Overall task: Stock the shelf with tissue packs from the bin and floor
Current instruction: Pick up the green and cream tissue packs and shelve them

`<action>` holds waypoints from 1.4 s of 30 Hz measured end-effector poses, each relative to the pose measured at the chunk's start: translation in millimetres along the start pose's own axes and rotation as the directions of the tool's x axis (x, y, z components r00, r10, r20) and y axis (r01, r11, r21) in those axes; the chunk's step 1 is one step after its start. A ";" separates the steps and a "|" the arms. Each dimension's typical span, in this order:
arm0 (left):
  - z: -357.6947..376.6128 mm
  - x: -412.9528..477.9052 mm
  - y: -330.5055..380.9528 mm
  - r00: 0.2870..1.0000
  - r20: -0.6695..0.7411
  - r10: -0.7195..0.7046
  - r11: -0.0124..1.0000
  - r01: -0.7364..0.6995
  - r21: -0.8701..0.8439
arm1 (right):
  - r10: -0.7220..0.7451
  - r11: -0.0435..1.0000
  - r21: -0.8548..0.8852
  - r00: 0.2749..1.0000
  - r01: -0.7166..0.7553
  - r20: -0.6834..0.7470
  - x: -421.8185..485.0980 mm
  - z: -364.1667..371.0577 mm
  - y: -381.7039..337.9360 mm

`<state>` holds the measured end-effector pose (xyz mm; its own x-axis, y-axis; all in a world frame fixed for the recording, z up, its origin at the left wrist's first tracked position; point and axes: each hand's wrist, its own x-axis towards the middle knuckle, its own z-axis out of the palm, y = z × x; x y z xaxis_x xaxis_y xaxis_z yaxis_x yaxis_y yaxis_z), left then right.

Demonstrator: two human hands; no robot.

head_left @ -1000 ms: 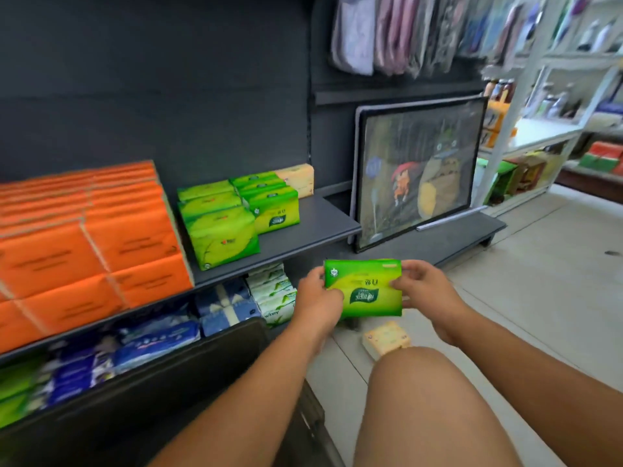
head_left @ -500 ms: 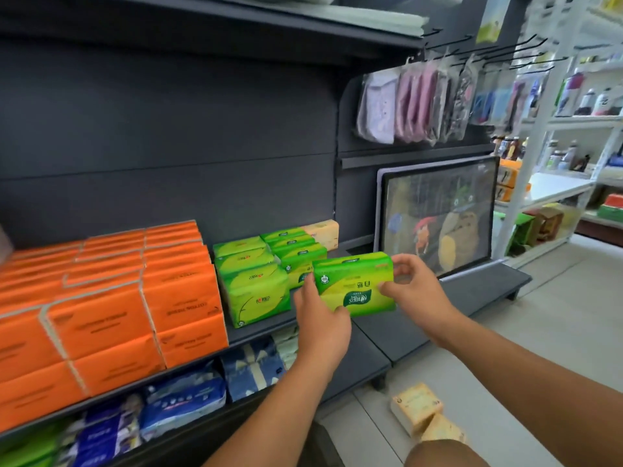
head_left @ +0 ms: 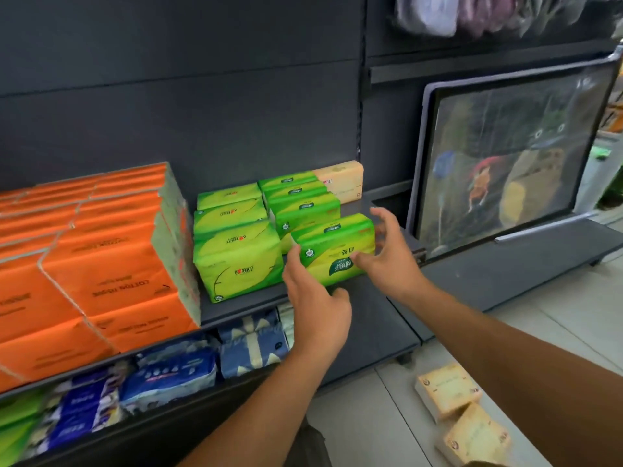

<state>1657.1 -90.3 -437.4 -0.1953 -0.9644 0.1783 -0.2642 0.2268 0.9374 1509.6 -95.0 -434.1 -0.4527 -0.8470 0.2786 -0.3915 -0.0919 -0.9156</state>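
Head view: green tissue pack (head_left: 333, 252) at the shelf (head_left: 364, 318) front edge, long axis running 9 to 3 o'clock.
Left hand (head_left: 317, 308) touches its 8 o'clock corner, right hand (head_left: 387, 257) its 3 o'clock end; both spread, neither gripping. Beige tissue packs (head_left: 458, 412) on the floor lie toward 5 o'clock, nearer the right hand.

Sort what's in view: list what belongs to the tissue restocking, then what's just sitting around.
Job:
green tissue pack on the shelf
left hand, right hand, both open
beige packs on the floor
green packs already shelved

Not involved:
framed picture
hanging bagged goods
orange packs
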 end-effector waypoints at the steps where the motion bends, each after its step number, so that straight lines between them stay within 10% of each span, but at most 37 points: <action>1: 4.5 2.0 -3.7 1.000 -0.005 0.019 1.000 -0.019 0.019 | -0.022 1.000 -0.016 1.000 0.022 -0.002 4.2 3.0 6.5; 10: 29.6 18.9 -30.5 0.991 0.130 -0.029 0.886 -0.035 0.462 | -0.095 0.995 -0.028 0.995 0.094 -0.020 29.8 32.2 26.5; 25: 22.4 21.8 -18.7 0.955 0.233 -0.183 0.755 -0.016 0.656 | -0.068 0.957 -0.271 0.987 0.106 0.145 24.4 1.3 28.8; 34: 22.7 -23.4 -13.8 0.915 0.397 0.069 0.587 -0.359 0.726 | 0.153 0.697 -0.717 0.979 -0.009 0.137 -34.9 -94.0 46.8; 42: 48.4 -68.0 -40.9 0.841 0.541 -0.021 0.593 -0.425 0.684 | 0.383 0.485 -0.866 0.920 -0.119 0.088 -111.8 -143.1 100.7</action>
<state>1635.5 -27.5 -502.2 -0.6698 -0.7419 -0.0313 -0.7193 0.6377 0.2755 1406.2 65.5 -515.9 -0.4959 -0.8601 -0.1198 -0.8300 0.5100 -0.2259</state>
